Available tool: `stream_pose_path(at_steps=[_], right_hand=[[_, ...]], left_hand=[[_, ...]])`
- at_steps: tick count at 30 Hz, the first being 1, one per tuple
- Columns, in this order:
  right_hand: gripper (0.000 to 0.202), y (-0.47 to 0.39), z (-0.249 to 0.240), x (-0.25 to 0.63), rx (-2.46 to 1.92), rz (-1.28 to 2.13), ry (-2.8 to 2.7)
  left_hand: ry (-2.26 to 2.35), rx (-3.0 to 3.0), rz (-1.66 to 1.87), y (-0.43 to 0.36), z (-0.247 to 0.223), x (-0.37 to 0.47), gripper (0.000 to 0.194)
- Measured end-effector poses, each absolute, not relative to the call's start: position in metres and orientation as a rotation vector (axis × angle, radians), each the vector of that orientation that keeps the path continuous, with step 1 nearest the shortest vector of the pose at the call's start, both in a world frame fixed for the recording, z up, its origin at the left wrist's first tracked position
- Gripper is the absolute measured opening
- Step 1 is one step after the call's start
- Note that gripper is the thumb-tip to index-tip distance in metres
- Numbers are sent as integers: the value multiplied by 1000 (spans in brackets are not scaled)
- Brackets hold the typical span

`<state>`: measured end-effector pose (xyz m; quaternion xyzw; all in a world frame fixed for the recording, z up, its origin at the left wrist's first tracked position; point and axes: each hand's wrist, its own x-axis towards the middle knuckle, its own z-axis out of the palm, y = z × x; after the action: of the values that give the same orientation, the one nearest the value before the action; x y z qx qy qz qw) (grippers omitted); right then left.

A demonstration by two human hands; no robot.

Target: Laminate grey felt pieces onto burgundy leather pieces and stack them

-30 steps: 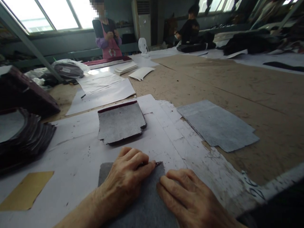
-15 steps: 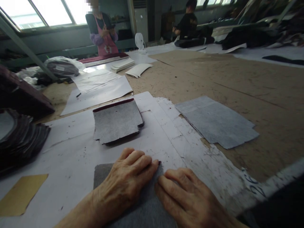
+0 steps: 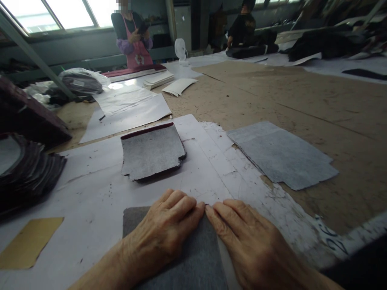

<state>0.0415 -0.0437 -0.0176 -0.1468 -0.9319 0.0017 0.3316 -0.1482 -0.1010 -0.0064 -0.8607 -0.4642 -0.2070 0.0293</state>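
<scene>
A grey fabric piece (image 3: 193, 266) lies on white paper at the bottom centre, a speck of dark red showing at its upper right corner. Across its top edge rests my left hand (image 3: 172, 225), fingers curled and closed on it. My right hand (image 3: 248, 233) is closed too, its fingertips on the same corner, nearly touching my left thumb. Just beyond lies a small stack of grey pieces (image 3: 151, 153) with a dark red folded top edge. Flat grey pieces (image 3: 284, 155) are at the right.
At the left are a dark layered stack (image 3: 33, 177) and a tan card (image 3: 30, 243). White sheets (image 3: 133, 108), a plastic-wrapped bundle (image 3: 81, 82) and a small white fan (image 3: 180, 51) are farther back. Two people are across the table (image 3: 272, 92).
My right hand has moved up and forward to the fabric's upper corner, beside my left thumb. My left hand stays on the fabric. The view has shifted slightly.
</scene>
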Motion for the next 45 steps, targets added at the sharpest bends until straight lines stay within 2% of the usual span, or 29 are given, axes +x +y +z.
stream_pose_path(at_steps=[7,12,19,23,31,35,38,45], right_hand=[[40,-44,-15,41,-405,-9,-2476],[40,-42,-18,41,-383,7,-2478],[36,-42,-18,41,-325,13,-2525],[40,-42,-14,37,-250,29,-2555],[30,-19,-8,41,-249,406,-2552],[20,1,-2,50,-478,580,-2429],[18,1,4,44,-581,444,-2344],[35,-43,-2,2,-271,89,-2536]], left_hand=[[-1429,-2670,-739,-104,-6,-157,30],[-1469,-2667,-838,-114,-3,-173,38],[-1470,-2662,-727,-121,-2,-180,35],[-1484,-2644,-628,-121,-5,-179,30],[-1520,-2626,-614,-119,-7,-180,29],[-1487,-2614,-578,-119,-5,-179,28],[-1470,-2619,-559,-119,-3,-178,28],[-1494,-2645,-591,-119,-4,-181,27]])
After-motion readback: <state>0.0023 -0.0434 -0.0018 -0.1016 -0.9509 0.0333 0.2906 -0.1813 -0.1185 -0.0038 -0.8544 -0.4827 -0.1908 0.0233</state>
